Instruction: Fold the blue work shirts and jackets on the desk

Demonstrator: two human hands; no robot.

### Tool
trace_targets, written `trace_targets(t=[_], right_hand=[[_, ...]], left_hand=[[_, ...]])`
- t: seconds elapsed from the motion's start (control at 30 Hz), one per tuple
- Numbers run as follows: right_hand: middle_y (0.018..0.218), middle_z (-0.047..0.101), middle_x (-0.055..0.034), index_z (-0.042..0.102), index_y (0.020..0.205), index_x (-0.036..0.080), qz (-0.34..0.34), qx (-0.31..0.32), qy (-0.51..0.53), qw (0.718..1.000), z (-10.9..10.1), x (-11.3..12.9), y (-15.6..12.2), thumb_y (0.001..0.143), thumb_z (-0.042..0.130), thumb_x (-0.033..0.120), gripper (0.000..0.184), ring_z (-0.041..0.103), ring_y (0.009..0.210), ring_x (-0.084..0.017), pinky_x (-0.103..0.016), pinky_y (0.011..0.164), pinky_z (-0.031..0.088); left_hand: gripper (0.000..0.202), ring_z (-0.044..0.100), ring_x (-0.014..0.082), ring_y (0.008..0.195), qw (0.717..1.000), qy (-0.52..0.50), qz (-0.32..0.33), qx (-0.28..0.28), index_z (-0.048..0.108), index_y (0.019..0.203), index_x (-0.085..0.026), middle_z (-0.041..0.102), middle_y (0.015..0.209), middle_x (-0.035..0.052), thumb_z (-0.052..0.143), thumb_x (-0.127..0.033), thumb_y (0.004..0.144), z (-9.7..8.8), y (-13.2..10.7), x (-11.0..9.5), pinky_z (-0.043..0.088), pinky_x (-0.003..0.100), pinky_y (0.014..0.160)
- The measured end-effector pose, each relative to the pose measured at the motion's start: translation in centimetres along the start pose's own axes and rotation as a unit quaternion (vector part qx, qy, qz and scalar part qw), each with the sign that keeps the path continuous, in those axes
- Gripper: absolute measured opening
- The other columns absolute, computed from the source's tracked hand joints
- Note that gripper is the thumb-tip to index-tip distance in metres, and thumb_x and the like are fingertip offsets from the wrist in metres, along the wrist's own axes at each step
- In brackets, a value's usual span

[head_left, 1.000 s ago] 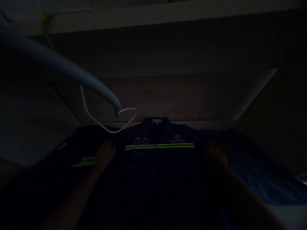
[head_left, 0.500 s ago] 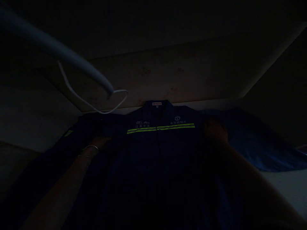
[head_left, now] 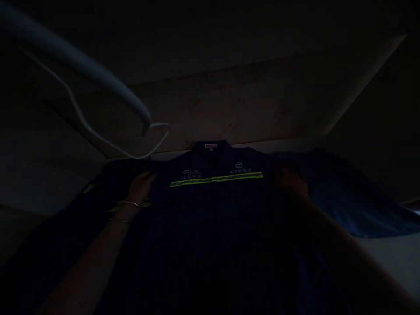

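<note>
A dark blue work jacket [head_left: 215,210] lies spread with its collar away from me. A yellow-green reflective stripe and pale printed lettering cross its chest. My left hand [head_left: 142,186], with two thin bangles on the wrist, is closed on the jacket's edge near the left shoulder; its fingertips are dim. On the opposite side my right hand [head_left: 292,181] has its fingers curled on the cloth by the sleeve. The picture is very dark, so the jacket's lower part is barely visible.
A pale tube-like bar [head_left: 88,68] and a thin white cord [head_left: 95,133] hang in front at the upper left. Behind the collar stands a flower-patterned panel [head_left: 226,105]. Blue cloth [head_left: 354,201] lies at the right; more dark cloth with reflective patches lies left.
My left hand has moved up and slightly right along the jacket's edge, and a reflective stripe now shows beneath its wrist. My right hand stays about where it was. The view has shifted slightly.
</note>
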State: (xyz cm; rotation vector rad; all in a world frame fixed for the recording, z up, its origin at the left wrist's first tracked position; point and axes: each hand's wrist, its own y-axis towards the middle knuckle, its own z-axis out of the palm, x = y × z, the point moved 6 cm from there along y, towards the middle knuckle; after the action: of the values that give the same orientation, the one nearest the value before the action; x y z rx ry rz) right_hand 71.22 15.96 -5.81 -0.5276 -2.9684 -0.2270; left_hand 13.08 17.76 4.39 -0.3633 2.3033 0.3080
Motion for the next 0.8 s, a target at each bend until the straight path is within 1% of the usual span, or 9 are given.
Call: trace_targets(t=[0.13, 0.23, 0.33, 0.4, 0.47, 0.53, 0.63, 0.7, 0.8], right_hand=[[0.148, 0.047, -0.0119, 0.053, 0.134, 0.018, -0.003, -0.008, -0.002, 1.000, 0.1, 0.0, 0.0, 0.100, 0.021, 0.043, 0.053, 0.041, 0.134, -0.028, -0.054, 0.110, 0.027], [0.149, 0.046, -0.0111, 0.052, 0.136, 0.018, -0.004, -0.008, -0.008, 1.000, 0.1, 0.1, -0.1, 0.100, 0.021, 0.042, 0.053, 0.039, 0.136, -0.027, -0.053, 0.111, 0.027], [0.149, 0.046, -0.0113, 0.052, 0.135, 0.018, -0.005, -0.011, -0.016, 1.000, -0.2, 0.2, -0.3, 0.100, 0.022, 0.040, 0.052, 0.040, 0.135, -0.027, -0.053, 0.111, 0.026], [0.149, 0.046, -0.0113, 0.052, 0.136, 0.019, -0.010, -0.015, -0.014, 1.000, -0.3, 0.2, -0.3, 0.100, 0.023, 0.040, 0.051, 0.040, 0.135, -0.027, -0.053, 0.111, 0.026], [0.149, 0.046, -0.0116, 0.052, 0.136, 0.019, -0.007, -0.012, -0.007, 1.000, -0.2, 0.2, -0.2, 0.100, 0.024, 0.041, 0.051, 0.040, 0.136, -0.027, -0.052, 0.111, 0.026], [0.149, 0.045, -0.0120, 0.051, 0.137, 0.019, 0.004, -0.003, -0.002, 1.000, 0.0, 0.0, 0.0, 0.100, 0.024, 0.042, 0.052, 0.039, 0.136, -0.028, -0.053, 0.111, 0.026], [0.151, 0.043, -0.0115, 0.050, 0.138, 0.018, 0.014, 0.005, 0.001, 1.000, 0.3, -0.2, 0.2, 0.100, 0.023, 0.043, 0.053, 0.037, 0.138, -0.028, -0.054, 0.112, 0.023], [0.151, 0.043, -0.0109, 0.050, 0.139, 0.018, 0.013, 0.002, 0.007, 1.000, 0.3, -0.1, 0.3, 0.100, 0.023, 0.044, 0.053, 0.037, 0.138, -0.027, -0.054, 0.113, 0.023], [0.151, 0.044, -0.0110, 0.049, 0.140, 0.018, 0.016, -0.003, 0.019, 1.000, 0.1, 0.0, 0.2, 0.100, 0.025, 0.043, 0.053, 0.036, 0.138, -0.026, -0.053, 0.114, 0.021]], left_hand=[[0.046, 0.059, 0.0246, 0.122, 0.989, 0.059, 0.111, 0.079, 0.070, 0.113, -0.018, 0.064, 0.134, 0.0074, 0.056, -0.050, 0.083, 4.6, -3.4, -5.5, 0.041, 0.034, 0.108], [0.050, 0.050, 0.0230, 0.133, 0.957, 0.134, 0.186, 0.179, 0.068, 0.120, -0.018, 0.050, 0.148, 0.0095, 0.048, -0.051, 0.088, 9.1, -6.4, -7.5, 0.036, 0.033, 0.113], [0.062, 0.050, 0.0239, 0.133, 0.939, 0.175, 0.178, 0.236, 0.065, 0.125, -0.019, 0.052, 0.146, 0.0103, 0.045, -0.064, 0.087, 11.7, -7.1, -7.0, 0.038, 0.034, 0.112], [0.064, 0.050, 0.0235, 0.133, 0.947, 0.177, 0.174, 0.206, 0.065, 0.125, -0.018, 0.053, 0.145, 0.0105, 0.039, -0.064, 0.089, 11.8, -6.1, -6.3, 0.036, 0.033, 0.113], [0.063, 0.044, 0.0240, 0.138, 0.949, 0.196, 0.194, 0.150, 0.061, 0.129, -0.014, 0.047, 0.150, 0.0122, 0.034, -0.058, 0.093, 11.4, -4.8, -5.6, 0.031, 0.034, 0.117], [0.065, 0.035, 0.0282, 0.143, 0.933, 0.254, 0.224, 0.125, 0.053, 0.137, -0.010, 0.037, 0.156, 0.0152, 0.033, -0.054, 0.094, 11.5, -4.0, -4.5, 0.026, 0.042, 0.119], [0.065, 0.025, 0.0337, 0.147, 0.895, 0.341, 0.243, 0.153, 0.043, 0.145, -0.010, 0.029, 0.159, 0.0164, 0.030, -0.051, 0.095, 12.8, -4.0, -2.0, 0.026, 0.057, 0.116], [0.061, 0.023, 0.0334, 0.148, 0.884, 0.362, 0.241, 0.172, 0.042, 0.146, -0.014, 0.029, 0.159, 0.0154, 0.027, -0.047, 0.097, 13.6, -4.5, -0.7, 0.026, 0.060, 0.115], [0.057, 0.023, 0.0337, 0.148, 0.874, 0.378, 0.254, 0.172, 0.043, 0.145, -0.016, 0.028, 0.159, 0.0157, 0.025, -0.042, 0.097, 14.0, -5.1, 0.0, 0.025, 0.062, 0.114]])
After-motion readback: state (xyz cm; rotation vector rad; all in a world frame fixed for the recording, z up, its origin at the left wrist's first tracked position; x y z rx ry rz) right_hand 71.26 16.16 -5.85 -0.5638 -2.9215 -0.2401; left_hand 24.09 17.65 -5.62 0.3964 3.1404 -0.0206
